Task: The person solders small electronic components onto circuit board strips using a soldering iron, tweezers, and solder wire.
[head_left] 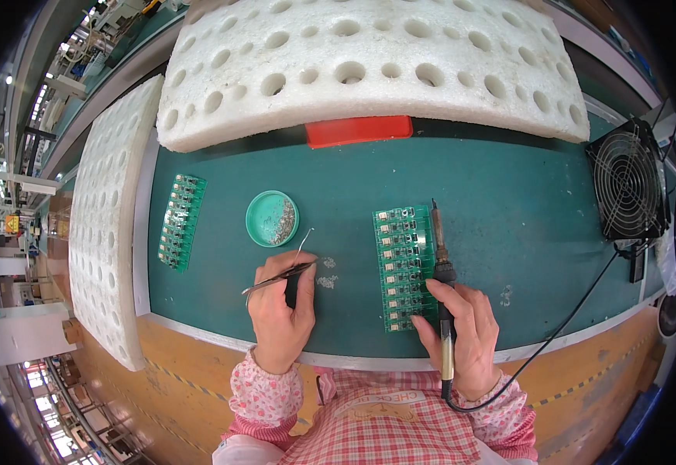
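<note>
Two hands work: left hand (pixel 280 306) pinches tweezers (pixel 278 277) and solder wire (pixel 304 240); right hand (pixel 462 333) clamps the iron (pixel 440 260) beside the board (pixel 404 267) on the surface (pixel 508 201). Steadying both wrists would help.

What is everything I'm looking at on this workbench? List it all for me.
foam sheets: two, white with round holes, one across the back, one along the left side
mat: one, green, covering the bench top
circuit board panel: one, green, centre right, beside the right hand
second circuit board strip: one, green, left side of the mat
round dish: one, green, holding grey bits, centre
red tray: one, partly under the back foam
fan: one, black, at the right edge
soldering iron: one, dark, with a black cable, in the right hand
tweezers: one, metal, in the left hand
solder wire: one, thin, silvery, above the left hand
left hand: gripping the tweezers
right hand: gripping the soldering iron
</note>
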A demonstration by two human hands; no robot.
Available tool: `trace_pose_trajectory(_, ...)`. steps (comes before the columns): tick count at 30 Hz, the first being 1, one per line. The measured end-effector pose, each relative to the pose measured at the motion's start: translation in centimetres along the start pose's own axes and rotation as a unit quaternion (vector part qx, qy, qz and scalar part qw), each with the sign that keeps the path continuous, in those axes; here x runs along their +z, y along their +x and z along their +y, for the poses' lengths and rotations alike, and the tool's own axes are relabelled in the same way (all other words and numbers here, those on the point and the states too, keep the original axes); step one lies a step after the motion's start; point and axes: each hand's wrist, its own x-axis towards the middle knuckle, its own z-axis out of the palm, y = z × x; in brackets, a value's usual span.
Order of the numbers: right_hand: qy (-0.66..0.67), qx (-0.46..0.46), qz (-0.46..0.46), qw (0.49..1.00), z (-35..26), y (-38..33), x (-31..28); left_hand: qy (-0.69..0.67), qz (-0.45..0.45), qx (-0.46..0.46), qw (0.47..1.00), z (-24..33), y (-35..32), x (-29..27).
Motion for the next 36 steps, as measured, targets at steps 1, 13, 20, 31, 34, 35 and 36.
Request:
trace_pose_trajectory(1, 0.000, -0.001, 0.000, 1.000, 0.0, 0.0, 0.0, -0.001, 0.002, -0.001, 1.000, 0.0, 0.0, 0.0)
trace_pose_trajectory(13, 0.004, -0.005, 0.007, 1.000, 0.0, 0.1, -0.2, -0.002, 0.008, 0.011, 1.000, 0.1, 0.0, 0.2)
trace_pose_trajectory(20, 0.077, -0.003, 0.055, 0.996, 0.4, -0.6, -1.2, -0.106, -0.060, 0.020, 0.992, 2.8, 0.5, 0.8)
trace_pose_trajectory(31, 0.123, -0.020, 0.091, 0.988, 1.1, -1.2, -1.9, -0.079, -0.097, 0.083, 0.989, 3.7, 0.9, 2.7)
trace_pose_trajectory(34, 0.126, -0.023, 0.083, 0.988, 1.1, -1.2, -2.0, -0.076, -0.096, 0.082, 0.989, 3.7, 0.8, 2.8)
trace_pose_trajectory(35, 0.125, -0.024, 0.081, 0.989, 1.1, -1.2, -2.0, -0.076, -0.097, 0.082, 0.989, 3.7, 0.8, 2.8)
trace_pose_trajectory(36, 0.125, -0.023, 0.081, 0.989, 1.1, -1.2, -2.0, -0.071, -0.099, 0.084, 0.989, 3.7, 0.8, 2.7)
